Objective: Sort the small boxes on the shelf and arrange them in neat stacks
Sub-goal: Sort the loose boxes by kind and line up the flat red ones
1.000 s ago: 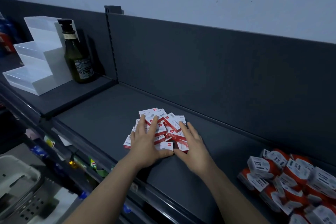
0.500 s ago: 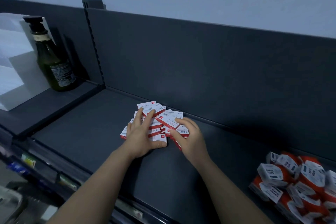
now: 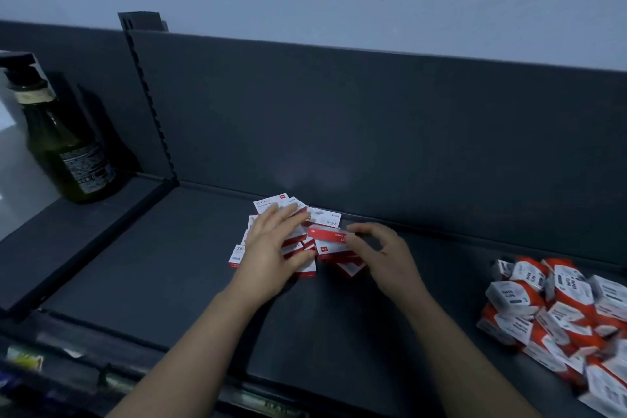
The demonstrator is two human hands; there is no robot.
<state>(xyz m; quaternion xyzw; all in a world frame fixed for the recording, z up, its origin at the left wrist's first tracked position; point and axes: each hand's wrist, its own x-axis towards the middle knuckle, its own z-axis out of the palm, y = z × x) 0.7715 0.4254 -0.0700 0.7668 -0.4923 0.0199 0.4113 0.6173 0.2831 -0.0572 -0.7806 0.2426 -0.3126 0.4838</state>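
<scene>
Your left hand [image 3: 271, 248] lies flat with its fingers spread across the loose heap of red and white boxes [image 3: 291, 237] near the back of the dark shelf [image 3: 152, 265], pressing on them but clamped on nothing. Your right hand [image 3: 383, 258] has its grip pinched together on the end of one red box [image 3: 327, 233], which seems to be lifted just above the heap, though blur makes that hard to confirm. You look to be at the start of the sorting: the boxes lie at all angles, overlapping, with no stack formed yet. The next move calls for a bare spot on the shelf just beside the heap, where this box can go down flat and square as the base of a stack, while your left hand keeps the rest from sliding. A second jumble of orange and white packs [image 3: 556, 309] sits well apart at the right, untouched, and a green bottle [image 3: 68, 153] stands at the far left.
</scene>
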